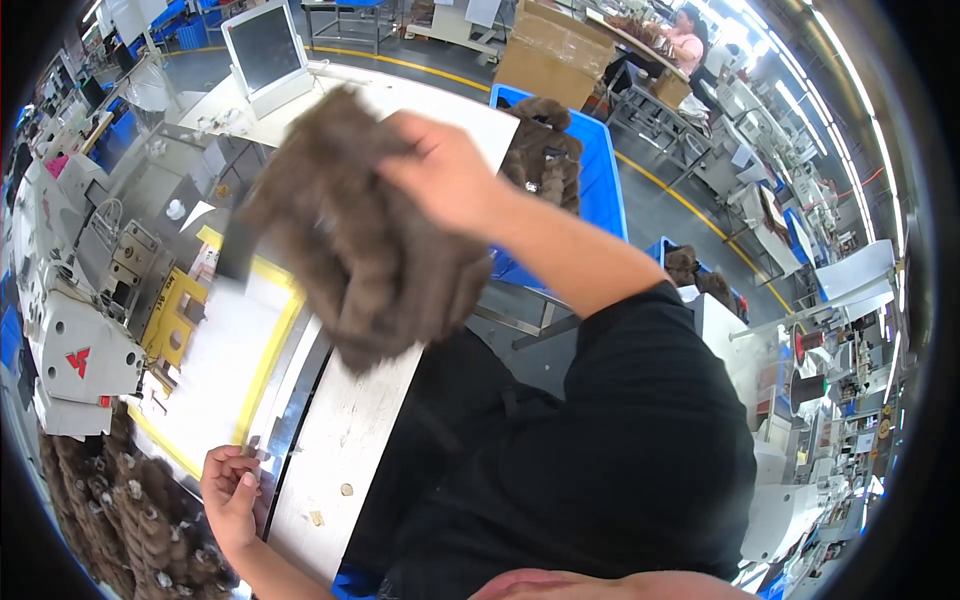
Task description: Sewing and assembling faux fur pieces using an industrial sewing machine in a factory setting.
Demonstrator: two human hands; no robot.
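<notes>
My right hand (pixel 440 170) is raised over the table and grips a brown furry piece (pixel 370 240) by its upper edge. The piece hangs down, slightly blurred, across the front of the white tabletop (pixel 340 440). Lower left, my left hand (pixel 232 490) rests by the near corner of a white work plate (pixel 220 350) edged with yellow tape. Its fingers are curled with the thumb against them, at a small dark bit that I cannot make out. Beyond the plate stands a white sewing machine head (pixel 88 355) with a yellow template (pixel 172 325) beside it.
More brown furry pieces (pixel 130 510) are heaped at the lower left. A blue bin (pixel 600 170) of similar pieces stands to the right, with a cardboard box (pixel 555 55) behind it. A screen (pixel 265 50) stands on the table's far end. Another person (pixel 685 45) sits far right.
</notes>
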